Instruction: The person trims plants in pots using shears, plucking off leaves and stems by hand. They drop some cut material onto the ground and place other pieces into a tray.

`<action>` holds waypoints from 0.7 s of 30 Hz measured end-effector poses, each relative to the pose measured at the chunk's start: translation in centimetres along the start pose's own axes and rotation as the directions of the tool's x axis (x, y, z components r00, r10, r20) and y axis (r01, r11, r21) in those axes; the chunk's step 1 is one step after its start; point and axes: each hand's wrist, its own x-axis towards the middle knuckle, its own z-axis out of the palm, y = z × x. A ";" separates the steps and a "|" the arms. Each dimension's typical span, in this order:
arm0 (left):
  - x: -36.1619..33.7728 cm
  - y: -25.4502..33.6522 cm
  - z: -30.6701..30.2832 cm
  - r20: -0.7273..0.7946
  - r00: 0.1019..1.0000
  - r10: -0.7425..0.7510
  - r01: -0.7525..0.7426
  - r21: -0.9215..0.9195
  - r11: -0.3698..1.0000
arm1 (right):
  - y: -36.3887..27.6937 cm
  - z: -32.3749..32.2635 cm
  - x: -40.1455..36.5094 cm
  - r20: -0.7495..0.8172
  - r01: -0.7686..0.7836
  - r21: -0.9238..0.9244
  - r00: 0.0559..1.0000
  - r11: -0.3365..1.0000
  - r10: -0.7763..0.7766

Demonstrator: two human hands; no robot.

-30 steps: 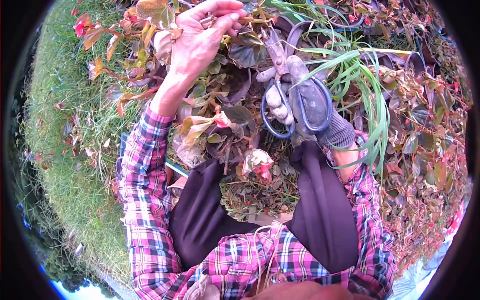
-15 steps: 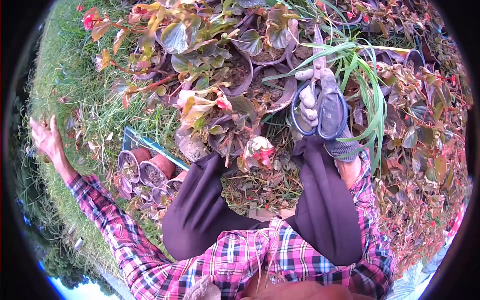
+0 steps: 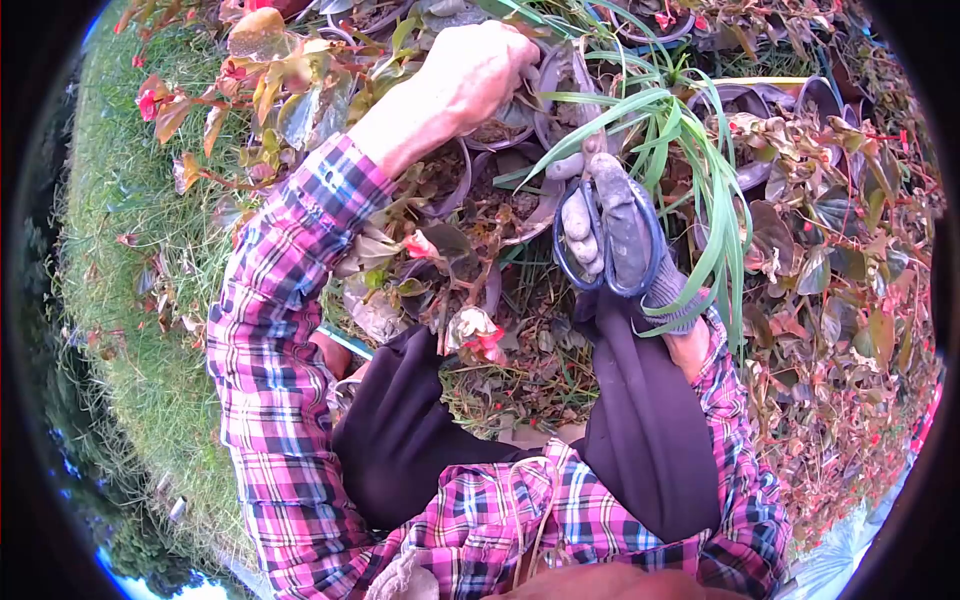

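Note:
My left hand (image 3: pixel 475 75), bare, reaches over the potted plants at the top middle. Its fingers curl down at the rim of a dark pot (image 3: pixel 550 110), and what they hold, if anything, is hidden. My right hand (image 3: pixel 625 235) wears a grey, soil-stained glove and is closed on blue-handled scissors (image 3: pixel 657 225), whose blades point up and away. Long green grass-like leaves (image 3: pixel 705 150) arch over and beside the right hand. Below the left forearm, a begonia with a pink-white flower (image 3: pixel 478 334) stands between my knees.
Begonias with brownish leaves (image 3: pixel 840 260) spread along the right. Grass (image 3: pixel 150 250) covers the left side. A blue tray edge (image 3: pixel 345 341) and a reddish pot (image 3: pixel 330 355) show partly behind the left sleeve. My dark-trousered knees flank the ground in front.
My left hand has swung from the grass at the far left up to the pots at the top middle. The right hand has shifted slightly left with the scissors.

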 end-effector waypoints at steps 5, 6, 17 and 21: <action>-4.3 0.9 -1.5 0.142 0.978 -0.152 0.190 -0.317 0.929 | -1.0 1.2 -0.5 0.010 0.043 0.034 0.999 0.999 -0.043; -4.8 0.9 -1.6 0.145 0.956 -0.253 0.291 -0.422 0.859 | -1.0 1.4 -0.4 0.008 0.016 -0.052 1.000 0.998 -0.016; -4.9 -0.8 -3.5 0.209 0.922 -0.325 0.377 -0.669 0.640 | -1.7 3.7 0.2 -0.061 -0.168 -0.498 0.985 0.851 0.159; -5.5 -2.8 -4.8 0.103 0.814 -0.572 0.451 -0.733 0.510 | -1.8 3.4 -0.1 -0.027 -0.061 -0.331 0.998 0.942 0.055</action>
